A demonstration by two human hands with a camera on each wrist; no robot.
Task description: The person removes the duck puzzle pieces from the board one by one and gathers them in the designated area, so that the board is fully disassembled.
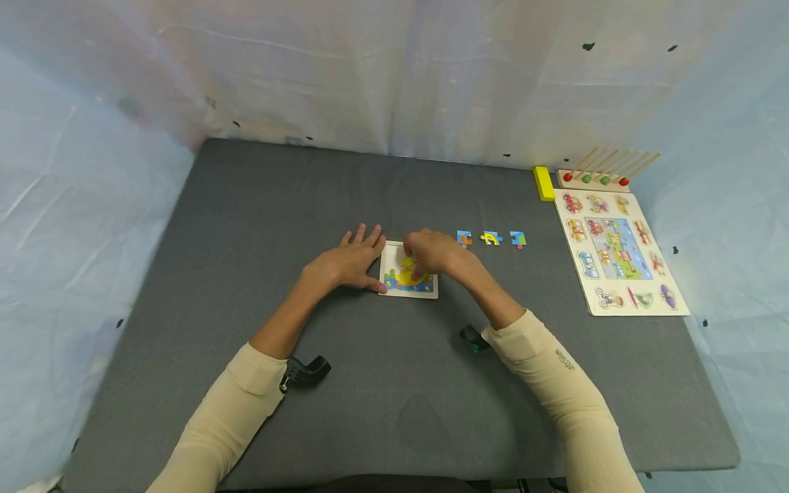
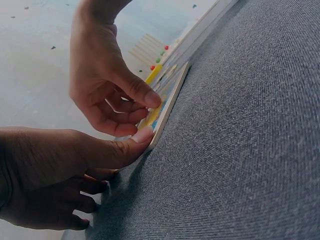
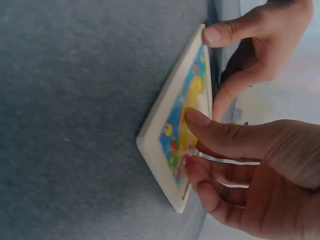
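A small wooden puzzle tray with a yellow duck picture lies flat on the grey table. My left hand steadies its left side, fingers spread out straight and the thumb on the near corner. Over the tray's right half is my right hand, its thumb and curled fingers pinching a puzzle piece low against the picture; the hand hides much of that piece. Bare wood shows along the tray's far part. Three loose puzzle pieces, one blue and orange, one yellow and one blue and green, lie in a row to the right.
Farther right lies a large wooden picture board. Behind it stands a peg rack with red and green beads, beside a yellow block. A pale sheet hangs behind the grey table.
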